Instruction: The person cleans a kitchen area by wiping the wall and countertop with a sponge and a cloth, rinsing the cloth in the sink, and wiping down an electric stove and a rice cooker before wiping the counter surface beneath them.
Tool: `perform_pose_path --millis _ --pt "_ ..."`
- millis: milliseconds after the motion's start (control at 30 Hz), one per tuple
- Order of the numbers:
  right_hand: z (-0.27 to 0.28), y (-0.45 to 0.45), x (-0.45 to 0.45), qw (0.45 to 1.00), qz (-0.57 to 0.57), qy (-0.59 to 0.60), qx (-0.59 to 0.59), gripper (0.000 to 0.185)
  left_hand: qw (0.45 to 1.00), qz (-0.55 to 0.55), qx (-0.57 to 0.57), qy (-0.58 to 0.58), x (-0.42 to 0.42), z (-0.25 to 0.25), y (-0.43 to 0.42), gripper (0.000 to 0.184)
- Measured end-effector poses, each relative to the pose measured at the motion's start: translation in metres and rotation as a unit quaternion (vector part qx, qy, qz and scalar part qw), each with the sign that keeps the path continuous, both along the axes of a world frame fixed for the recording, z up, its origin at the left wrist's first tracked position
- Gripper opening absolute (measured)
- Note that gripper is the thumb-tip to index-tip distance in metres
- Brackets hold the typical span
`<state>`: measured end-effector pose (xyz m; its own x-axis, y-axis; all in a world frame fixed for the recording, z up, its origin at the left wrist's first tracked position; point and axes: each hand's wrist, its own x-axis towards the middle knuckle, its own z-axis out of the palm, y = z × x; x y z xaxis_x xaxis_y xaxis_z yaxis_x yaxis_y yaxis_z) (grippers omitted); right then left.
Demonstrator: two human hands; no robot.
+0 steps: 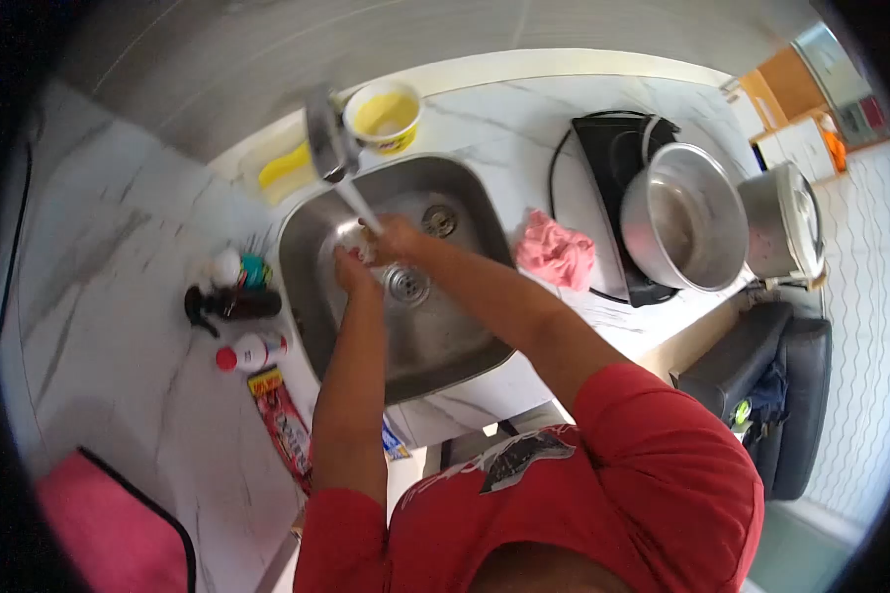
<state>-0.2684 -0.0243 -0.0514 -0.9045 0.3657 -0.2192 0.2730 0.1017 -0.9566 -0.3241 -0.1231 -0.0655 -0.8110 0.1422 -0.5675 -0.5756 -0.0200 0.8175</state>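
Note:
Water runs from the faucet (328, 138) into the metal sink (445, 341). Under the stream, near the sink's back left part, my left hand (354, 271) and my right hand (396, 240) are close together. Between them is a small whitish and red thing, too small and blurred to name. The fingers of both hands are curled in around it. Two round drains show in the sink bottom, one beside my hands and one farther back.
Behind the sink stands a yellow tub (384, 117). Left are a dark spray bottle (237, 304), a white bottle with red cap (251, 352) and a red packet (282, 420). Right are a pink cloth (556, 250), a cooktop (608, 148), a metal pot (684, 219) and another pot (776, 222).

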Motion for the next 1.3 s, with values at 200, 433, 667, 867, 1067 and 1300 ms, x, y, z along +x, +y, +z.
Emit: perform_pose_path --millis 200,433,667,867,1067,1300 --pt "-0.015 0.010 -0.010 0.992 0.036 -0.099 -0.066 0.029 0.986 -0.059 0.017 -0.154 0.010 0.026 0.003 0.045" --pt "-0.013 0.008 -0.019 0.959 -0.127 -0.111 -0.229 0.025 0.977 -0.094 0.072 -0.180 0.010 0.011 0.013 0.048" --pt "-0.004 0.016 -0.016 0.990 0.083 -0.109 0.027 0.041 0.980 -0.123 0.082 -0.131 0.016 0.045 0.019 0.047" --pt "-0.049 0.025 -0.023 0.945 0.077 0.258 0.186 0.031 0.981 -0.091 0.063 -0.159 0.011 0.046 0.020 0.048" --pt "0.006 0.007 -0.014 0.987 -0.045 -0.149 -0.036 0.042 0.979 -0.062 0.126 -0.147 0.008 0.025 0.023 0.046" --pt "-0.033 0.008 -0.032 0.943 -0.209 -0.187 -0.181 0.036 0.980 -0.065 0.098 -0.162 0.010 0.028 0.022 0.042"
